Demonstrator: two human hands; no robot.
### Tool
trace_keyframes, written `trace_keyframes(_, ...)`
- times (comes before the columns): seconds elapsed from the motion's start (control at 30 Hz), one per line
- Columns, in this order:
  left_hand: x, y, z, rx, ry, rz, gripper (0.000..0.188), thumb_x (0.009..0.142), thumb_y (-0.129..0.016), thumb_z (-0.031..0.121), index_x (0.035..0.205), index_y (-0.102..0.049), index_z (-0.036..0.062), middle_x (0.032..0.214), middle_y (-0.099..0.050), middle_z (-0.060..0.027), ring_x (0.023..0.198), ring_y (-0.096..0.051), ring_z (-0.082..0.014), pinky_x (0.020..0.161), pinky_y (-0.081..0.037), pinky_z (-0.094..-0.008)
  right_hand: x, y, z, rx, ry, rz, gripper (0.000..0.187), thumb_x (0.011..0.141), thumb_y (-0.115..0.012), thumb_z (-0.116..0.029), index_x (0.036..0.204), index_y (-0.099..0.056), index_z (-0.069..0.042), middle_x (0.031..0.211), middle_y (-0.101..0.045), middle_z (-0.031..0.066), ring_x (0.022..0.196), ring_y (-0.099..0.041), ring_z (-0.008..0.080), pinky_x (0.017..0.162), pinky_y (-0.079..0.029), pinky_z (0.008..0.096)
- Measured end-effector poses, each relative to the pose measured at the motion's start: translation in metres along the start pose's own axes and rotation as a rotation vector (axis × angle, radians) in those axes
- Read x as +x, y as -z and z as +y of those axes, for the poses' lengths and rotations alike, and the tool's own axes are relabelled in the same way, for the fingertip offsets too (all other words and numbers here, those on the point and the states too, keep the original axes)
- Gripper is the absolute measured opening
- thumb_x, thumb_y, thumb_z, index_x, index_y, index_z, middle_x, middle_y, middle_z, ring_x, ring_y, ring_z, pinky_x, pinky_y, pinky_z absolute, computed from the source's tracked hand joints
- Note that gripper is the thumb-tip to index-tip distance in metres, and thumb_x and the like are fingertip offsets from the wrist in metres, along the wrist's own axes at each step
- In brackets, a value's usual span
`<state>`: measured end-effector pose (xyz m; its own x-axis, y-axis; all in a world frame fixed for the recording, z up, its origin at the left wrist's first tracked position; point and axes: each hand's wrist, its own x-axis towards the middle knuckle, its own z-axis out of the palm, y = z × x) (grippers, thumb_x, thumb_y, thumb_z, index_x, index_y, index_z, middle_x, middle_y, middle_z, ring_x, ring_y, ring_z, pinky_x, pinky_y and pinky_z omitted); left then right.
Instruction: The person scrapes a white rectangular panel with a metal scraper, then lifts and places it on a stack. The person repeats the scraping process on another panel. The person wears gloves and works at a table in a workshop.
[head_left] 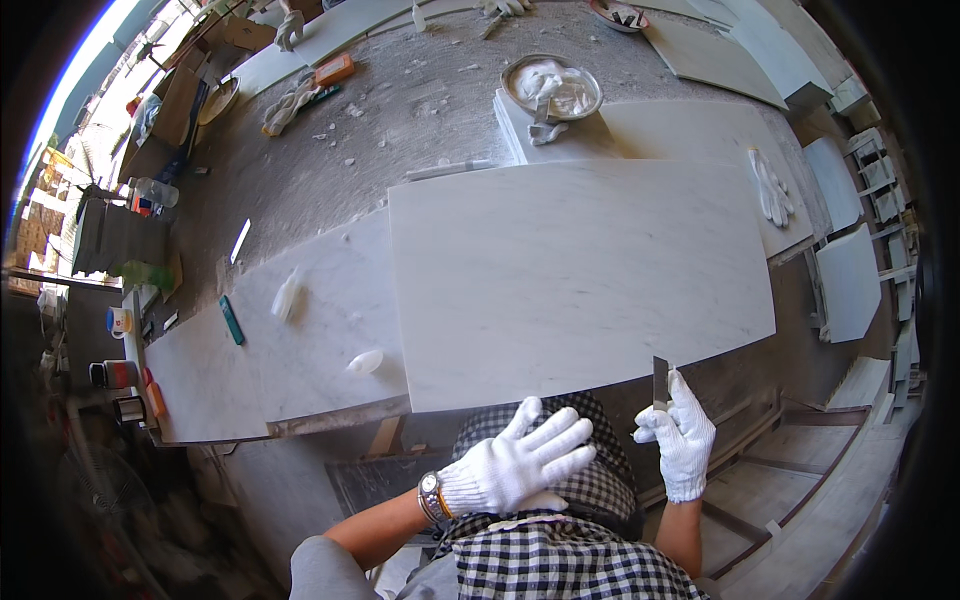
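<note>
My right hand (684,445), in a white knit glove, pinches a thin, flat metal blade (660,381) that points up near the slab's front right edge. My left hand (518,462), gloved the same way, hovers over the checked apron with fingers spread and nothing in it. Ahead of both hands lies a large, pale, grey-veined stone slab (580,280). Neither hand appears to touch the slab. Behind it, a round bowl (510,92) holds white paste, with a putty knife (543,108) stuck in it.
On the lower slab (330,350) at left lie a white squeeze bottle (287,297), a smaller bottle (366,362) and a green-handled tool (231,320). White gloves (770,187) rest at right. An orange block (334,69) sits farther back. Stone pieces (850,280) lean at far right.
</note>
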<state>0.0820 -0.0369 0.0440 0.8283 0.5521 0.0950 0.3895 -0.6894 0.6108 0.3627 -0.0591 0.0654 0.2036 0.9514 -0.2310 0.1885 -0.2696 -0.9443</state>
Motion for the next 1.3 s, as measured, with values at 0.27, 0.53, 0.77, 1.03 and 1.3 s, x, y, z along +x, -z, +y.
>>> trace_keyframes(0.27,-0.005,0.009,-0.013,0.025,0.271,0.381,0.071,0.08,-0.084,0.038,0.138,-0.06,0.0038,0.143,-0.059,-0.0198,0.141,-0.051,-0.039,0.118,-0.024,-0.0697,0.003,-0.011,-0.007,-0.012,0.036,-0.044,0.055,0.097,-0.064,0.003,0.15,-0.051,-0.001,0.093,-0.075,0.0156,0.076,-0.073,0.0154,0.067,-0.064,0.0304)
trace_keyframes(0.53,-0.002,0.031,0.005,-0.749,0.518,0.626,0.074,0.085,-0.086,0.03,0.147,-0.054,0.0024,0.128,-0.073,-0.0148,0.098,-0.077,-0.0183,0.087,-0.06,-0.0312,0.004,-0.055,-0.036,-0.208,0.261,-0.277,0.049,0.093,-0.074,-0.004,0.139,-0.059,0.006,0.097,-0.078,0.0206,0.077,-0.078,0.0214,0.07,-0.063,0.0307)
trace_keyframes(0.77,0.013,0.033,0.008,-1.153,0.71,0.472,0.025,0.098,-0.074,0.019,0.112,-0.077,-0.0015,0.098,-0.078,-0.0086,0.086,-0.069,-0.0108,0.08,-0.057,-0.0256,0.012,-0.077,-0.039,-0.328,0.574,-0.348,0.054,0.086,-0.082,-0.008,0.134,-0.062,0.005,0.112,-0.075,0.0227,0.09,-0.078,0.0343,0.074,-0.065,0.0355)
trace_keyframes(1.03,0.001,0.048,-0.007,-1.27,0.78,0.733,0.017,0.1,-0.066,0.006,0.108,-0.075,-0.0063,0.095,-0.078,-0.0152,0.087,-0.073,-0.0179,0.083,-0.057,-0.0298,0.009,-0.082,-0.032,-0.319,0.596,-0.387,0.061,0.088,-0.08,-0.014,0.143,-0.057,0.002,0.123,-0.074,0.0173,0.089,-0.078,0.0273,0.074,-0.065,0.0331)
trace_keyframes(1.3,-0.12,0.075,-0.062,0.024,0.773,1.536,0.052,0.112,-0.041,0.039,0.135,-0.059,-0.0042,0.134,-0.062,-0.0239,0.108,-0.068,-0.0342,0.092,-0.059,-0.0444,0.009,-0.065,-0.014,-0.275,0.528,-0.25,0.051,0.094,-0.075,-0.017,0.138,-0.059,0.004,0.139,-0.065,0.0199,0.081,-0.077,0.0272,0.066,-0.062,0.0341)
